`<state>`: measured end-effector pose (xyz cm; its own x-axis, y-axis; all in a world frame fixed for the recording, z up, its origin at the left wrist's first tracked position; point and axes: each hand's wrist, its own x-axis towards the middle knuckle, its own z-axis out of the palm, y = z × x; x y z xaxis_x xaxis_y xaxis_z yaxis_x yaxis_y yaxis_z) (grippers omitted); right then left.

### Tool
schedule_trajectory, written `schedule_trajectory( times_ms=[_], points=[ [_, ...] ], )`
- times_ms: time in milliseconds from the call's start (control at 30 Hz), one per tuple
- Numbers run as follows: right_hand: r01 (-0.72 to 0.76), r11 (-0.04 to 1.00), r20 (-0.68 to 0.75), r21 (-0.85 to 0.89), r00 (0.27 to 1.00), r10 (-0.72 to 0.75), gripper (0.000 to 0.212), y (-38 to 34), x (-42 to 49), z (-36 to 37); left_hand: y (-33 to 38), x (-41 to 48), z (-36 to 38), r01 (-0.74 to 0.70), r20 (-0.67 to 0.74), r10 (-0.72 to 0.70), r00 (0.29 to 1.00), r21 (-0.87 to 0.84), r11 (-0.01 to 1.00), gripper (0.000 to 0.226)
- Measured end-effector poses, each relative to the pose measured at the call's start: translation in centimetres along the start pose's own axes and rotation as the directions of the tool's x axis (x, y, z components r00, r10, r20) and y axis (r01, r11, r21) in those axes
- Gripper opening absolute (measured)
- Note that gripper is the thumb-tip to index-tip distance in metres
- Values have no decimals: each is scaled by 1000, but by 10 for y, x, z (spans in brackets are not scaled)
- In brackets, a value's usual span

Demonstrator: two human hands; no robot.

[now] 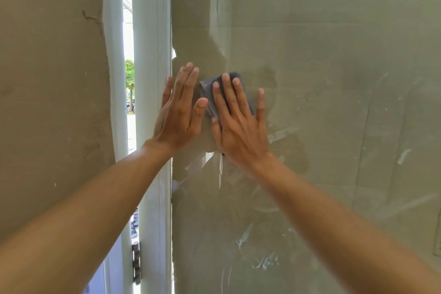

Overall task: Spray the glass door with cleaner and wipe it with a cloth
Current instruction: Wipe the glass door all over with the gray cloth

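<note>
Your glass door [322, 55] fills the right of the frame, with white smears [265, 261] at lower centre. Mid-frame, a grey cloth [207, 90] lies flat on it under your right hand [238, 131], your left hand [179, 122] flat alongside.

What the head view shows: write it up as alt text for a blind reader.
A right hand presses a grey cloth flat against a smeared glass door, fingers straight and spread. The left hand is held flat beside it, at the white door frame; white streaks mark the pane lower down.
</note>
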<state>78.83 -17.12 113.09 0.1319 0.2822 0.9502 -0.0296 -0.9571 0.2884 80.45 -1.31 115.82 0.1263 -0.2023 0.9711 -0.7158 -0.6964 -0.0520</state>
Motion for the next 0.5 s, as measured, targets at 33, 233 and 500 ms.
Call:
schedule_trajectory(
  times_ms=[33, 233, 500],
  points=[
    [-17, 1000, 12, 3, 1000, 17, 59, 5, 8, -2, -1, 0, -1, 1, 9, -1, 1000, 1, 1000, 62],
    [-130, 991, 44, 26, 991, 129, 62, 38, 74, -14, 2, 6, 3, 31, 38, -31, 999, 13, 999, 62],
    [-164, 986, 6, 9, 987, 164, 60, 33, 28, -10, 18, 12, 17, 135, -74, -126, 989, 126, 983, 59]
  ],
)
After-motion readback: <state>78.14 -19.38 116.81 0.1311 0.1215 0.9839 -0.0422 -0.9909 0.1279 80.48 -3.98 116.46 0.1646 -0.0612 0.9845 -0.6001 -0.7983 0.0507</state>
